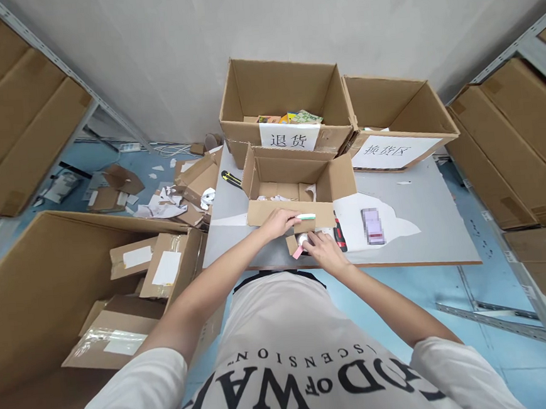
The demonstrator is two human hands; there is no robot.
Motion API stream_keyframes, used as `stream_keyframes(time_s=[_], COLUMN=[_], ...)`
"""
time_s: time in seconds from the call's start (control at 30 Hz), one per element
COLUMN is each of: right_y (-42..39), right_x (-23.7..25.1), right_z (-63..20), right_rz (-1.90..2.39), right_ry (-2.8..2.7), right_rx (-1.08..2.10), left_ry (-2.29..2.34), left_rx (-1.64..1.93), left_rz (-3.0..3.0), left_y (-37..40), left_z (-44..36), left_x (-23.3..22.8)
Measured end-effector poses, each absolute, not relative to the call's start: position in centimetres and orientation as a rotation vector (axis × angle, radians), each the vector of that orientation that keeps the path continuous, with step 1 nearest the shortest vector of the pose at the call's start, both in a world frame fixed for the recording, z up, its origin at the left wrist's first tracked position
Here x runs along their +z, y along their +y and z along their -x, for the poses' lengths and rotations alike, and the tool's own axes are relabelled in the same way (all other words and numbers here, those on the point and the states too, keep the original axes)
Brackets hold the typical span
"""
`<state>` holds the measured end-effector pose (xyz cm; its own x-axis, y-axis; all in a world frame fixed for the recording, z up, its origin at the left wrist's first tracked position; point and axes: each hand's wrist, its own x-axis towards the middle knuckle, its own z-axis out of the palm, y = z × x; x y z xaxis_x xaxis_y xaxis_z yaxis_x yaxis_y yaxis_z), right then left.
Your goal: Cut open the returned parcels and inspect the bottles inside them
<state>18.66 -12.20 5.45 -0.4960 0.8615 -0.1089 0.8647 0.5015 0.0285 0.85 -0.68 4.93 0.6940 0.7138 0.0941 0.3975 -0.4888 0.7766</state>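
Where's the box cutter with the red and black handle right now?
In the head view the red and black box cutter lies on the grey table, just right of the right hand, between the small open carton and the phone.

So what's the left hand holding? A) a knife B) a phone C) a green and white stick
C: the left hand grips a slim green and white stick over the small box's flap; the phone lies apart on the table.

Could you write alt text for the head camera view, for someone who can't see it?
A person's left hand holds a slim white-and-green stick beside a small open carton on a grey table; the right hand touches a small pink item.
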Motion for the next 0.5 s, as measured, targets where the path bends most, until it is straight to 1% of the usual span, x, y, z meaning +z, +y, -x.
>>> stream_keyframes(time_s=[0.17,0.37,0.5], right_y=[-11.9,-12.2,-12.5], right_x=[5.5,6.1,6.0], right_z=[-19.0,-17.8,-17.4], right_rz=[-1.426,-1.646,-1.731], right_ry=[2.655,2.585,2.554], right_rx=[-0.113,-0.169,-0.208], left_ry=[0.867,1.004,1.162], left_rx=[0.53,0.525,0.699], left_rz=[-2.122,-2.079,-1.981], left_y=[-0.8,-1.3,-4.9], left_z=[-0.8,-1.0,0.3], left_x=[5.1,6.1,5.9])
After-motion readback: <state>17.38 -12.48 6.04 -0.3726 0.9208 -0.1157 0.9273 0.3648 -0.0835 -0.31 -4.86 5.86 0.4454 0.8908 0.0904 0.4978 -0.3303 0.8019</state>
